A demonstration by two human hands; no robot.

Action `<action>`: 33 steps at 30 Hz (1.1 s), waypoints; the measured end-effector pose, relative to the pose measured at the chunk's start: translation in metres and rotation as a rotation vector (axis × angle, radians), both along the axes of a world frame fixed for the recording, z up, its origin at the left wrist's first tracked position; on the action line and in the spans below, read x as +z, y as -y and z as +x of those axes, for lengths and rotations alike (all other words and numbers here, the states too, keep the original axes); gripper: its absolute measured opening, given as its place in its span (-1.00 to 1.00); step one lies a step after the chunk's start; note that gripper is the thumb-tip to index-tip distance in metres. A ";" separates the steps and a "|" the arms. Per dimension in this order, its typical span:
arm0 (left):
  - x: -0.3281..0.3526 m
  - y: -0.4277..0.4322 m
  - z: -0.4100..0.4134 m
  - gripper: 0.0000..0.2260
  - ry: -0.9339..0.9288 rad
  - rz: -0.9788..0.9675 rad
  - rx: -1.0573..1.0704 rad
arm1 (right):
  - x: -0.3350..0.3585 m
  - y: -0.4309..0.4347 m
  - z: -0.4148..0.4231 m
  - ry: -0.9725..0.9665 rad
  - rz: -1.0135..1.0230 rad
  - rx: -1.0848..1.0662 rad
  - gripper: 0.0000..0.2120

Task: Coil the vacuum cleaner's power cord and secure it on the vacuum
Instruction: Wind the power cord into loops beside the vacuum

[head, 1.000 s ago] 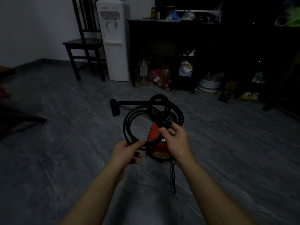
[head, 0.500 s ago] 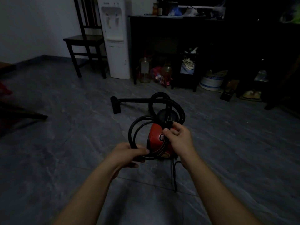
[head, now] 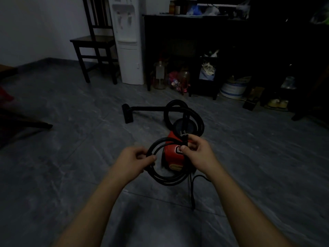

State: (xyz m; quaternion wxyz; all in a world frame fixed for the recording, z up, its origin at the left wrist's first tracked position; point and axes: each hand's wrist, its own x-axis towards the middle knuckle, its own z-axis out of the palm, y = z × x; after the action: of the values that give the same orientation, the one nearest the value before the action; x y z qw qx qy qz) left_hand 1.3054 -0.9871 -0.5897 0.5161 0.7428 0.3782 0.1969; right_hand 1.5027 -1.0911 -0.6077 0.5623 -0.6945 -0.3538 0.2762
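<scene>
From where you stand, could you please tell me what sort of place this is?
Probably a room in a home: a water dispenser beside a wooden chair, a cluttered dark cabinet, and a red vacuum on the tiled floor.

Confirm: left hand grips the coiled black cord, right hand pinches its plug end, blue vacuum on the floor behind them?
Wrong on one point: the vacuum is red, not blue, as the head view shows. The rest holds: the left hand grips the coiled black cord, the right hand pinches its plug end, and the vacuum sits on the floor behind them.
</scene>
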 end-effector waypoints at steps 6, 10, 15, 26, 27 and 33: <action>-0.009 0.004 0.004 -0.88 -0.076 0.099 -0.141 | 0.000 0.001 -0.002 0.100 -0.019 0.016 -0.65; -0.021 0.001 0.006 -0.84 -0.149 0.145 -0.145 | 0.000 0.001 -0.001 0.177 -0.060 0.059 -0.68; -0.022 -0.006 0.006 -0.80 -0.079 0.282 -0.088 | -0.002 -0.002 -0.002 0.151 -0.052 0.104 -0.66; -0.028 -0.006 0.006 -0.96 -0.203 0.450 -0.080 | -0.001 -0.001 -0.009 0.237 -0.133 0.236 -0.63; -0.028 -0.005 0.006 -0.92 -0.211 0.475 -0.078 | -0.001 -0.001 -0.010 0.249 -0.147 0.251 -0.63; -0.018 0.006 0.008 -0.51 -0.145 0.457 -0.171 | -0.004 0.001 -0.023 0.215 -0.235 0.408 -0.66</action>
State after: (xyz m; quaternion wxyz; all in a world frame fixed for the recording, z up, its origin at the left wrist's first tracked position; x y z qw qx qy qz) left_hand 1.3135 -0.9932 -0.6074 0.3210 0.8818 0.2957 0.1790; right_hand 1.4799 -1.0923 -0.6112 0.3696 -0.6945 -0.5099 0.3479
